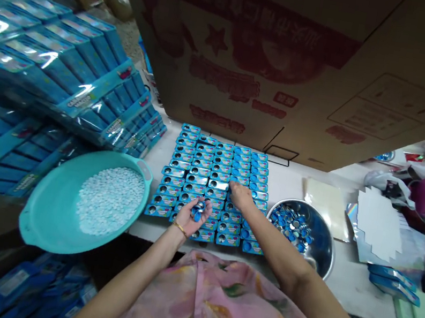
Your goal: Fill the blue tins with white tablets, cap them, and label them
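Rows of small blue boxes (191, 170) with round cut-outs lie side by side on the white table. My left hand (191, 220) is palm up above the near rows, its fingers curled round a few small blue-and-silver round caps (198, 210). Over the right-hand columns, my right hand (240, 196) has its fingertips drawn together against one box. Whatever may be between those fingers is hidden. Many similar caps (291, 224) lie in a steel bowl (327, 248) just right of the boxes.
Left of the boxes stands a turquoise basin (51, 197) with small white pieces (111, 199). Wrapped stacks of blue boxes (69, 64) rise behind it. A large cardboard carton (282, 84) borders the table's far side. Plastic sheets (327, 205) and white card (376, 224) lie at right.
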The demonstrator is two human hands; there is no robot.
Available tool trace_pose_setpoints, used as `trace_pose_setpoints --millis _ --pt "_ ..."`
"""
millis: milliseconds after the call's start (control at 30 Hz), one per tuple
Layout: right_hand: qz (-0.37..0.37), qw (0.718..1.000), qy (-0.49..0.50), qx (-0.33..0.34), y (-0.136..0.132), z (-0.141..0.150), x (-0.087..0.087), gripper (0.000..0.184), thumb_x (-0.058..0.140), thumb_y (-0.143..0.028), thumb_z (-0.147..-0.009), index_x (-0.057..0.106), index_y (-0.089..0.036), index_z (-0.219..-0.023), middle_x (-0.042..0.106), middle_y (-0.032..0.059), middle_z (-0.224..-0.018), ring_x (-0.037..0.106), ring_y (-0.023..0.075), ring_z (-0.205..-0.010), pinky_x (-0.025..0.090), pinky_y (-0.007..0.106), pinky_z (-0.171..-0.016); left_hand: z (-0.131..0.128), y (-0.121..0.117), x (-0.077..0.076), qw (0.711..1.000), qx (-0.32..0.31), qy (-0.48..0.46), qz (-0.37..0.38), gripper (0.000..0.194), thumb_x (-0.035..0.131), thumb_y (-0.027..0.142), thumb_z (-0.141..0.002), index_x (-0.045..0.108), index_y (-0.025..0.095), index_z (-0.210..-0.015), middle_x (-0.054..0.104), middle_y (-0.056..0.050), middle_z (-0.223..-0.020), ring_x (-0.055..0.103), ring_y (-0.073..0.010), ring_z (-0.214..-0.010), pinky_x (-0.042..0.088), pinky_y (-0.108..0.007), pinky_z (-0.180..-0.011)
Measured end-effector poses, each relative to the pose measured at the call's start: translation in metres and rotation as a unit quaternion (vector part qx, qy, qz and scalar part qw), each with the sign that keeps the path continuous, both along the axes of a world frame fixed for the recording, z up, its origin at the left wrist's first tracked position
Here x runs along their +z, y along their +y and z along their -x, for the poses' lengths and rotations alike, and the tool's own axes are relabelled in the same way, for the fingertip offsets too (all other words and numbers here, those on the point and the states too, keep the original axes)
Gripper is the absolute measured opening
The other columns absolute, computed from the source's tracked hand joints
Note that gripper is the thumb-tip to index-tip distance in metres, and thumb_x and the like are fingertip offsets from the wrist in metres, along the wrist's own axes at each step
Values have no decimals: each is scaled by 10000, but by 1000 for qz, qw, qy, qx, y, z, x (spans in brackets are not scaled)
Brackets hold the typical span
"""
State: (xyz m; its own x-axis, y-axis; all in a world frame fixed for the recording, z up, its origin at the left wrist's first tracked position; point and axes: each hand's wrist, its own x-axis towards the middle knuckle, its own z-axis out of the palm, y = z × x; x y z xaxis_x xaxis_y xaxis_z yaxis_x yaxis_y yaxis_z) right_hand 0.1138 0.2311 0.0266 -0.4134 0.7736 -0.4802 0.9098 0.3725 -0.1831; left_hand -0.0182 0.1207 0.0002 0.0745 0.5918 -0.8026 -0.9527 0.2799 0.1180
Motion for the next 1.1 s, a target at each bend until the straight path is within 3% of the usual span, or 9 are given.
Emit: trace_pose_setpoints --millis 67,200,300,433,567,667,800,967,1100 --pt "-37 992 101 60 -24 3 3 316 461 -279 -821 482 -235 -1134 524 70 -1114 519 176 -980 400 260 -770 -1 3 -2 1000 2 3 -6 145 433 180 -794 554 121 -740 613 -84 -722 610 -170 -704 508 -308 -619" --pt "-64 937 264 218 -67 14 -5 209 485 -194 -798 592 -220 -975 560 46 -990 500 161 -948 381 254 -794 -9 4 -8 1000 -15 12 1 148 443 157 -784 554 122 -692 575 -18 -594 549 -96 -513 470 -223 -503" --pt "-52 935 300 181 -82 13 -15 193 455 -121 -788 613 -181 -880 569 56 -960 508 148 -914 393 241 -758 -16 3 -10 999 -34 8 3 156 437 151 -786 561 113 -700 559 -13 -561 524 -89 -469 441 -206 -447" --pt "-28 937 345 43 -72 -7 -16 186 461 -110 -776 602 -194 -863 598 26 -890 537 119 -851 398 221 -746 -18 0 -8 1000 -24 10 -3 151 436 175 -794 562 119 -733 573 -28 -592 559 -115 -527 483 -248 -495" --pt "-49 980 167 -91 -41 -29 -13 152 494 -206 -782 591 -185 -897 624 33 -882 563 140 -836 405 223 -721 -13 -3 -4 1000 3 -4 -3 109 457 161 -783 549 116 -749 602 -92 -743 607 -165 -729 524 -289 -614" --pt "-30 996 49 -75 -23 -31 -17 171 524 -202 -757 605 -171 -904 626 80 -944 568 189 -895 409 250 -733 -10 -8 -2 1000 7 0 10 95 459 156 -780 548 121 -771 595 -95 -756 608 -165 -732 531 -278 -592" --pt "-3 998 -9 -64 -15 -16 -26 303 599 -160 -676 592 -126 -977 617 157 -966 577 251 -906 433 299 -724 -10 -12 -1 1000 -3 13 17 98 458 157 -780 552 130 -792 602 -86 -755 611 -158 -712 535 -273 -574" --pt "32 996 -52 -59 -4 1 -35 365 638 -183 -636 591 -135 -995 619 163 -968 584 247 -912 445 307 -745 -9 -14 -3 1000 -14 18 -5 107 465 160 -778 563 123 -801 615 -90 -761 615 -167 -733 535 -284 -601" --pt "30 997 -48 -53 -2 0 -30 357 649 -182 -631 595 -140 -980 616 159 -971 579 248 -918 438 313 -755 -7 -17 -2 999 -25 15 -28 151 455 183 -784 573 126 -860 626 -110 -816 616 -196 -792 538 -314 -618"
